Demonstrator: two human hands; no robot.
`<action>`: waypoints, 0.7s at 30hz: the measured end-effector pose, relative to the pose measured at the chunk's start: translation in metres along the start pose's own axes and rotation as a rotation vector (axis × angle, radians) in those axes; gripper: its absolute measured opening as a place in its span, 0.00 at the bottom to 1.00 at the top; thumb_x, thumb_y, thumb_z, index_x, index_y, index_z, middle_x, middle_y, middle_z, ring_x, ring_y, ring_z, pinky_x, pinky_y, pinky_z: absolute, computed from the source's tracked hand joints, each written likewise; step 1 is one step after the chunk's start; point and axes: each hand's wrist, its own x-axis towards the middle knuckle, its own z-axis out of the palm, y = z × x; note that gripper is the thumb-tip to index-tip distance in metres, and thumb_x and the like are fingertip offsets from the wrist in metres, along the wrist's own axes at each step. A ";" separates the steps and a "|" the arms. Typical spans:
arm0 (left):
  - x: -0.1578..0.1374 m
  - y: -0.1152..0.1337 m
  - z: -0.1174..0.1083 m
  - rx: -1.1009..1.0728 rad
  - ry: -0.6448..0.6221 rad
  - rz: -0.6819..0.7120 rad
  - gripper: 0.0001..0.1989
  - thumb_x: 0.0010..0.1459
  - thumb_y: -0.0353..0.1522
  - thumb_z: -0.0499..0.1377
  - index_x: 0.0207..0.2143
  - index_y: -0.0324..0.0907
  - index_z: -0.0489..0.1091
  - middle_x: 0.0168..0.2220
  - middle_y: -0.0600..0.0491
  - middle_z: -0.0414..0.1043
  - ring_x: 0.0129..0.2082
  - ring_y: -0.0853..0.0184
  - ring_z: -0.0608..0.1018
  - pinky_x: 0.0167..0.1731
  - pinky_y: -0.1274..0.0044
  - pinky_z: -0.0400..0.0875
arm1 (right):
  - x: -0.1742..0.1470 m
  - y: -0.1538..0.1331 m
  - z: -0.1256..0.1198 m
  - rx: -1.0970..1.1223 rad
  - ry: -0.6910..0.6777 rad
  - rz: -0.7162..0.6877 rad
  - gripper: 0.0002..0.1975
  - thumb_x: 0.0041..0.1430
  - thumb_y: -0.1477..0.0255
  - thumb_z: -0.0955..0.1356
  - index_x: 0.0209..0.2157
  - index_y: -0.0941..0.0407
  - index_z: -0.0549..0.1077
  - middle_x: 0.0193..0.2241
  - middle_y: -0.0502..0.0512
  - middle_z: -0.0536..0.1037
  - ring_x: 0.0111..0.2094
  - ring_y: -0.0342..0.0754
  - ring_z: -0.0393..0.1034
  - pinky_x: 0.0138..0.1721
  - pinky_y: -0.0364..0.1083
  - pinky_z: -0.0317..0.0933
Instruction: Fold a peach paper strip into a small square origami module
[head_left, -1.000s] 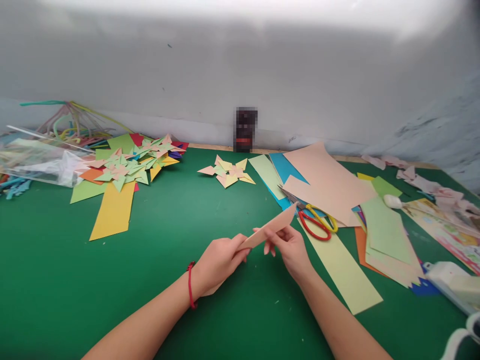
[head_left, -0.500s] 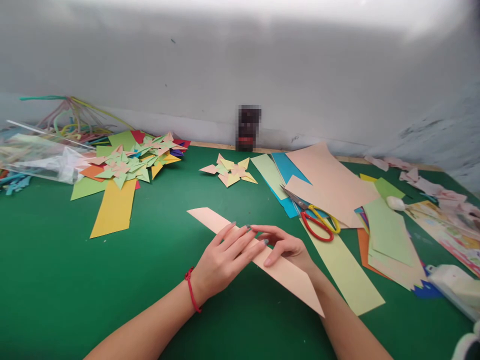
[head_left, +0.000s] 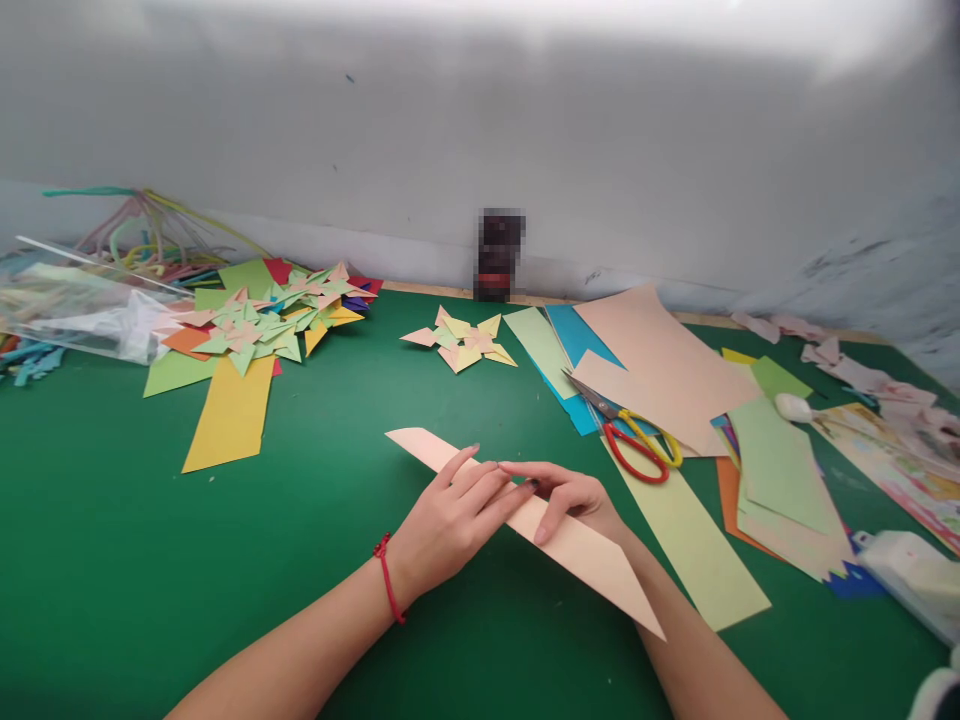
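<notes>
The left hand (head_left: pixel 450 525) lies over a folded peach paper strip (head_left: pixel 592 560), its back turned up and its fingers stretched across the paper; its thumb is out of sight, so I cannot tell whether it grips or only presses. The right hand (head_left: pixel 581 505) pinches the strip's middle, thumb on the near face and the other fingers behind, with its index finger reaching along the top edge to meet the left fingertips. The strip slants down from upper left to lower right, one pointed end beyond the left hand, the other in front of the right wrist. Both forearms come in from the bottom edge and angle inward; the left wrist wears a red bracelet (head_left: pixel 388 580).

On the green table (head_left: pixel 300 600), a paper star (head_left: pixel 461 342) lies ahead of the hands. To the right, red-and-yellow scissors (head_left: pixel 637 450) rest partly on a pale yellow strip (head_left: pixel 701 550), beside a big peach sheet (head_left: pixel 652 350). At left, more folded stars (head_left: pixel 255 325) overlap in a heap near a clear bag (head_left: pixel 82 310), its contents hard to make out. An object against the wall (head_left: pixel 360 130) is pixelated, and a white item (head_left: pixel 934 695) is cut off at lower right.
</notes>
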 end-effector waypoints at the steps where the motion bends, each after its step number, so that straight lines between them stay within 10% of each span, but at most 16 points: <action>1: 0.000 0.000 0.001 -0.001 0.009 0.008 0.17 0.60 0.24 0.47 0.50 0.40 0.62 0.42 0.51 0.71 0.46 0.68 0.70 0.56 0.65 0.55 | 0.000 0.001 0.000 0.023 -0.015 -0.024 0.05 0.45 0.78 0.72 0.24 0.52 0.78 0.48 0.55 0.72 0.44 0.51 0.69 0.45 0.48 0.60; 6: -0.002 -0.003 0.005 0.018 0.002 0.051 0.16 0.60 0.25 0.48 0.51 0.35 0.61 0.44 0.50 0.70 0.47 0.66 0.69 0.56 0.66 0.55 | -0.001 0.003 0.005 0.070 -0.089 -0.003 0.06 0.49 0.77 0.70 0.20 0.56 0.75 0.29 0.56 0.80 0.31 0.46 0.72 0.37 0.46 0.63; 21: 0.000 -0.005 0.006 -0.020 -0.078 0.064 0.13 0.60 0.26 0.47 0.46 0.37 0.64 0.43 0.49 0.71 0.45 0.68 0.71 0.54 0.67 0.58 | -0.001 -0.009 0.013 0.190 -0.118 0.159 0.06 0.49 0.76 0.69 0.20 0.58 0.74 0.29 0.58 0.79 0.34 0.52 0.74 0.37 0.52 0.67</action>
